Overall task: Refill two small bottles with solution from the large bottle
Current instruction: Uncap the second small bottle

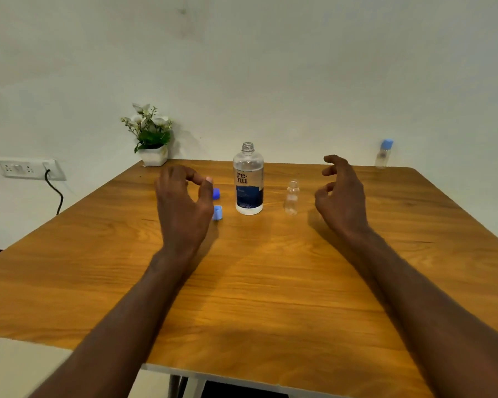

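The large clear bottle (248,179) with a blue label stands uncapped in the middle of the wooden table (242,282). A small clear bottle (292,197) stands uncapped just right of it. A second small bottle (384,153) with a blue cap stands at the table's far right corner. Two blue caps lie left of the large bottle: a darker one (216,193) and a lighter one (218,212). My left hand (181,205) hovers beside the caps, fingers curled and holding nothing. My right hand (341,196) hovers right of the uncapped small bottle, fingers apart and holding nothing.
A white pot of flowers (151,136) stands at the far left corner of the table against the wall. A wall socket (29,168) with a black cable sits to the left. The table's near edge runs just below my forearms.
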The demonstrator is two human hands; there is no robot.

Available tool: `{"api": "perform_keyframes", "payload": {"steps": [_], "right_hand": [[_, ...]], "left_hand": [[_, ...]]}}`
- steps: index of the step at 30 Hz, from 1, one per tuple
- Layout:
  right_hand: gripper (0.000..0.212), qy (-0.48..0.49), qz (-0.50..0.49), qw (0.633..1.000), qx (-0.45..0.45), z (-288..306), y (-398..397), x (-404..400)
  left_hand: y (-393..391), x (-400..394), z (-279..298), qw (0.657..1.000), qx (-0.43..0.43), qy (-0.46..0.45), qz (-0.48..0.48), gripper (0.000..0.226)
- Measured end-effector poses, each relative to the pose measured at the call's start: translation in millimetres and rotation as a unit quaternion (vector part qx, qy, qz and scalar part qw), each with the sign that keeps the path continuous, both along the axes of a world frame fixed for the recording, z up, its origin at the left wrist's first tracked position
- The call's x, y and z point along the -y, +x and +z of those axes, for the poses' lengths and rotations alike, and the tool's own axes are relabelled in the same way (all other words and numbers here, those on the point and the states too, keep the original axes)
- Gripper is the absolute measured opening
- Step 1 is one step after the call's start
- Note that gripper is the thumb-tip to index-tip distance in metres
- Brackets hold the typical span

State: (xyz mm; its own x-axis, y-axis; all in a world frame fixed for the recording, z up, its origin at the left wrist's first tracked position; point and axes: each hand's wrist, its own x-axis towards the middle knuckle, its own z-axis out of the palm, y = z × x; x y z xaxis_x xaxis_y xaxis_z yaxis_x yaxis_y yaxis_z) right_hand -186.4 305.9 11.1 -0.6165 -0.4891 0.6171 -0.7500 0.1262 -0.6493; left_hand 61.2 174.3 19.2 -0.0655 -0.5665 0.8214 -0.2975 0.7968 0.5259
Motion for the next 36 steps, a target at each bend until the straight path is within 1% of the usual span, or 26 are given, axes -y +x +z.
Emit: {"api": "perform_keyframes", "payload": {"steps": [2, 4, 5, 7, 9, 10, 11, 14, 16, 18, 20, 22, 24, 26, 27, 29, 32, 34, 36], "right_hand": [[0.047, -0.045, -0.050, 0.998, -0.013, 4, -15, -9], [0.029, -0.090, -0.110, 0.990, 0.008, 9, -32, -18], [0.025, -0.112, -0.142, 0.983, 0.033, 10, -42, -23], [0.025, -0.155, -0.185, 0.964, 0.110, 12, -59, -32], [0.027, -0.183, -0.189, 0.948, 0.180, 13, -72, -41], [0.026, -0.190, -0.186, 0.943, 0.201, 11, -78, -44], [0.025, -0.191, -0.185, 0.940, 0.213, 8, -84, -47], [0.021, -0.186, -0.190, 0.935, 0.237, -4, -106, -49], [0.020, -0.166, -0.195, 0.936, 0.241, -9, -117, -43], [0.018, -0.083, -0.192, 0.956, 0.206, -15, -124, -36], [0.014, 0.001, -0.169, 0.969, 0.178, -19, -129, -30], [0.016, 0.024, -0.172, 0.968, 0.180, -22, -138, -25], [0.024, 0.010, -0.192, 0.964, 0.182, -25, -149, -21], [0.033, -0.004, -0.181, 0.967, 0.178, -28, -160, -15], [0.037, -0.010, -0.167, 0.970, 0.179, -29, -165, -10], [0.043, -0.013, -0.151, 0.971, 0.185, -29, -176, -3], [0.043, -0.013, -0.176, 0.967, 0.182, -27, -202, 8], [0.041, -0.016, -0.203, 0.962, 0.183, -25, -220, 15], [0.044, -0.012, -0.219, 0.958, 0.186, -26, -237, 23]], "left_hand": [[-9, -18, 9, 0.996, -0.019, -0.078, -0.034, 0.012], [-32, -44, 13, 0.986, -0.009, -0.118, -0.121, 0.013], [-49, -61, 14, 0.976, 0.005, -0.121, -0.179, 0.014], [-89, -94, 10, 0.953, 0.062, -0.096, -0.282, 0.014], [-132, -115, 3, 0.937, 0.130, -0.051, -0.321, 0.017], [-155, -118, -1, 0.933, 0.144, -0.009, -0.331, 0.018], [-176, -119, -6, 0.928, 0.141, 0.047, -0.340, 0.018], [-233, -105, -12, 0.910, 0.089, 0.204, -0.349, 0.018], [-262, -89, -12, 0.894, 0.108, 0.272, -0.339, 0.016], [-283, -75, -14, 0.885, 0.151, 0.304, -0.318, 0.013], [-293, -67, -17, 0.882, 0.148, 0.324, -0.309, 0.013], [-297, -63, -19, 0.879, 0.137, 0.331, -0.313, 0.012], [-298, -60, -21, 0.870, 0.127, 0.342, -0.332, 0.011], [-299, -59, -23, 0.855, 0.104, 0.366, -0.352, 0.011], [-298, -58, -22, 0.852, 0.095, 0.373, -0.354, 0.011], [-300, -58, -21, 0.857, 0.093, 0.368, -0.348, 0.011], [-303, -61, -21, 0.868, 0.100, 0.357, -0.330, 0.012], [-305, -59, -19, 0.864, 0.094, 0.369, -0.329, 0.013], [-307, -55, -18, 0.862, 0.089, 0.374, -0.331, 0.014]]}}
